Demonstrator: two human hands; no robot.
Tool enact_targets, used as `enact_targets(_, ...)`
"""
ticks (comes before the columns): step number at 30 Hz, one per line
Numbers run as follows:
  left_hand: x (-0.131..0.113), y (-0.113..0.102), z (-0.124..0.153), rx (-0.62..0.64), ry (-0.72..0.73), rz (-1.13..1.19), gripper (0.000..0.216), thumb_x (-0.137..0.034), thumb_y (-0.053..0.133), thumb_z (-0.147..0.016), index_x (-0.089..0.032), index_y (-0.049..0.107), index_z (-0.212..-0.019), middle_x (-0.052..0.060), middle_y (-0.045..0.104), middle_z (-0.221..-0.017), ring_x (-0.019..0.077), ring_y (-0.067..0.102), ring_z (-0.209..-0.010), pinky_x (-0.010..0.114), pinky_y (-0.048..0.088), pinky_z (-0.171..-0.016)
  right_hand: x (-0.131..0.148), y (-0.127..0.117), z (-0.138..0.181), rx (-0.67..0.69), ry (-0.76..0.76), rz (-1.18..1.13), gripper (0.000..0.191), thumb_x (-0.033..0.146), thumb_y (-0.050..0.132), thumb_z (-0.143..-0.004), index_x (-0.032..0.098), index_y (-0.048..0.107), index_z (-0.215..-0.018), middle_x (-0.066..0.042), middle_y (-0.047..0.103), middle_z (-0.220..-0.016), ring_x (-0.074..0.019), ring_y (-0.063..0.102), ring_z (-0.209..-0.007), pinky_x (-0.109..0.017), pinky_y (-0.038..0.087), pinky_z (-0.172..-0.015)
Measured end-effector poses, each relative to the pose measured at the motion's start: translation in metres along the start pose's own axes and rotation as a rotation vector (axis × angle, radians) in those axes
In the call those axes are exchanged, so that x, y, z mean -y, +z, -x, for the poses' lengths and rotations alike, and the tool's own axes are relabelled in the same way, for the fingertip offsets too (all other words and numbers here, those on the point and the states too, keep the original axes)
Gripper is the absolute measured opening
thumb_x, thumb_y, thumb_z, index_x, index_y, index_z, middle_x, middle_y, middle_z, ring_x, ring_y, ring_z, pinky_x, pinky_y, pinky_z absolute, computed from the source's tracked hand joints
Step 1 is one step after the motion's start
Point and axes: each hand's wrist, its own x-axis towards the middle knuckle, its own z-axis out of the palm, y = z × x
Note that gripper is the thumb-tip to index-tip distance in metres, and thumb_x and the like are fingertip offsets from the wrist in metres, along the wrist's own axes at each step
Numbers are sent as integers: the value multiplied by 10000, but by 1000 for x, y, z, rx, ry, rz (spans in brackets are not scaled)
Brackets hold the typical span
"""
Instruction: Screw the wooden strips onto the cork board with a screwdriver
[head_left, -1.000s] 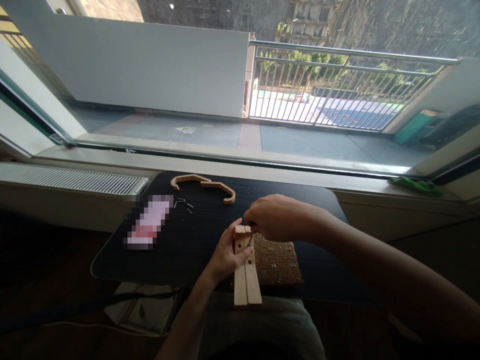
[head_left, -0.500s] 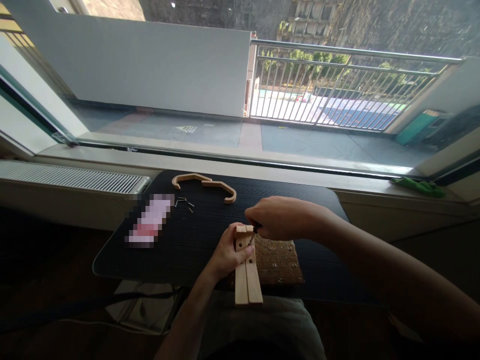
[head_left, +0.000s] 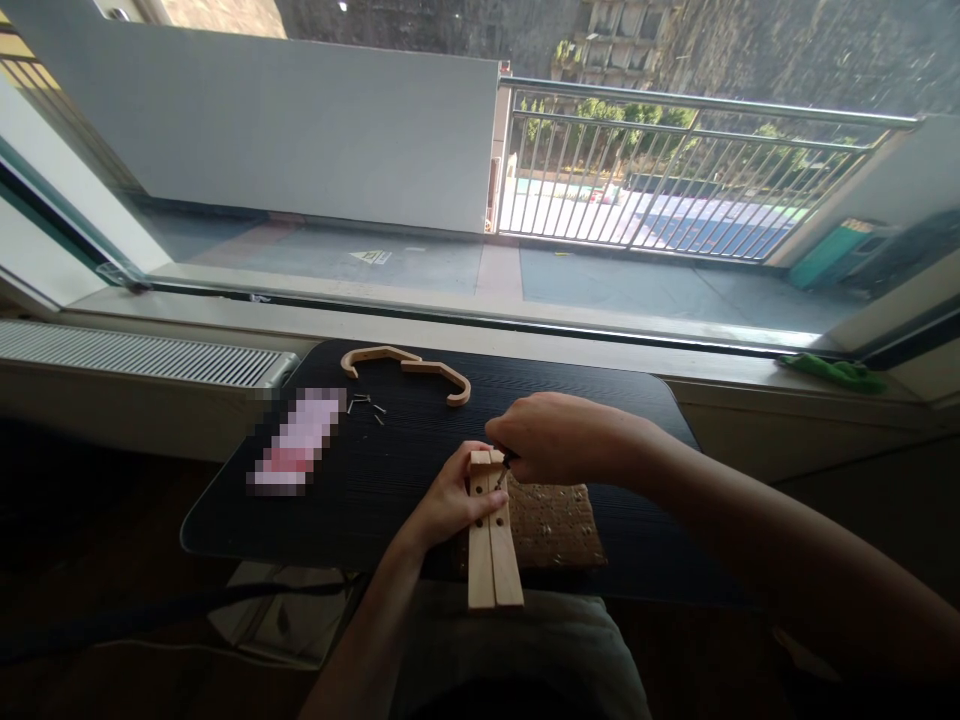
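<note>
Two pale wooden bars (head_left: 495, 555) lie side by side, pointing toward me over the near edge of the black table (head_left: 360, 480). My left hand (head_left: 448, 500) wraps around their far end from the left, thumb on top. My right hand (head_left: 559, 438) is closed just above that end, pinching a small dark tool whose tip (head_left: 501, 478) touches the right bar. A brown perforated board (head_left: 559, 522) lies under and to the right of the bars.
Two curved wooden pieces (head_left: 409, 368) lie at the table's far side, with several small dark screws (head_left: 367, 407) near them. A pink blurred item (head_left: 294, 443) rests at the left. A radiator (head_left: 142, 357) and window sill run behind; a green cloth (head_left: 832, 372) lies on the sill.
My right hand has shifted slightly while staying on the tool at the bar's end. My left hand keeps its hold on the bars.
</note>
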Motion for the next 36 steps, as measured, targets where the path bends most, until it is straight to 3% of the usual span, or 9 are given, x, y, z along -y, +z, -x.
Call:
enact_targets(16,-2,-2,-1,33,0,14,440,-331,783,-679,-220,499,-995,-19,569,-901,165,572,-844,277,458,-766,5,2,-4,14,49,25,213,273,593,-837,131,725,-925,-127,737,-850,-234,678,-742,-285,363,-536)
enact_targets(23,1,-2,-1,25,18,16,475,-284,796,-674,-217,519,-1054,-8,604,-928,173,591,-872,287,474,-788,6,3,0,-17,22,-86,335,299,666,-798,126,621,-1081,-113,698,-973,-235,649,-818,-287,378,-568)
enact_targets(29,5,-2,0,3,33,-9,461,-222,769,-698,-205,555,-1106,25,639,-995,212,627,-945,323,512,-824,1,12,0,-49,-102,-128,76,120,575,-834,137,626,-887,-90,651,-939,-182,592,-791,-271,376,-606)
enact_targets(36,4,-2,1,2,16,-21,395,-245,773,-699,-209,557,-1027,9,629,-933,210,625,-916,331,517,-819,-3,20,-3,-163,-116,-121,93,120,564,-891,155,643,-858,-45,634,-802,-138,532,-665,-260,304,-558)
